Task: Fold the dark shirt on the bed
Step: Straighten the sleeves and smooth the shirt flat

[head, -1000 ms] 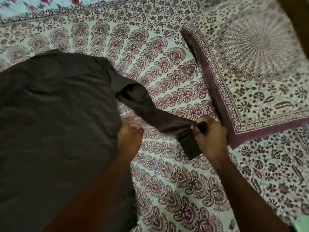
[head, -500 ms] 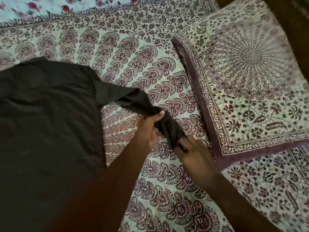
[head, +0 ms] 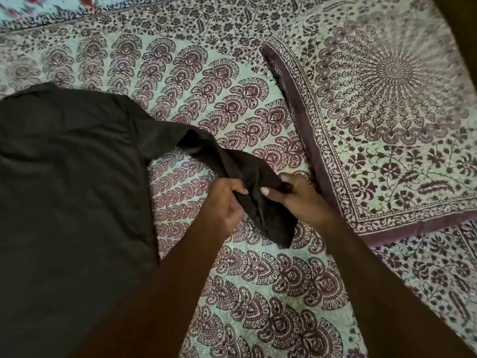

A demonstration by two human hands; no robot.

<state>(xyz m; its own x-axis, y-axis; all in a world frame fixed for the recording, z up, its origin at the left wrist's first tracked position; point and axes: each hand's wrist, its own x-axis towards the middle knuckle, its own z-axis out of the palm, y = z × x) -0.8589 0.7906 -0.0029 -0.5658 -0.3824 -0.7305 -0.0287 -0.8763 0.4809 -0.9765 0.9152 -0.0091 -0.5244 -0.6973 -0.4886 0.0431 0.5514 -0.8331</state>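
Dark fabric is bunched between two bare hands over a printed bed. The left hand (head: 227, 202) curls its fingers round the sleeve (head: 232, 164), thumb on top. The right hand (head: 296, 195) pinches the same sleeve just beside it, thumb pressed into the cloth. Both hands grasp it firmly, and below them the cuff (head: 278, 228) droops in a crumpled fold toward the sheet (head: 258, 280).

Just right of the right hand lies a pillow (head: 387, 125), its maroon-bordered edge near the knuckles. Both forearms reach in from the bottom of the view, the left one crossing the shirt's lower corner. A strip of floral cloth (head: 38, 3) with red blossoms shows, blurred, at the far top left.

The shirt (head: 72, 177) lies spread flat on the sheet to the left of the hands, filling that side of the view. Its sleeve runs rightward from the shoulder and rises off the sheet into the two grips.

The shirt is plain, matte and near-black, with soft creases across its body. The sheet is pale green, printed with rows of maroon fan-shaped motifs inside a band of small leaves and flowers. The pillow's cover carries a like print, a radiating round medallion framed by flowers.
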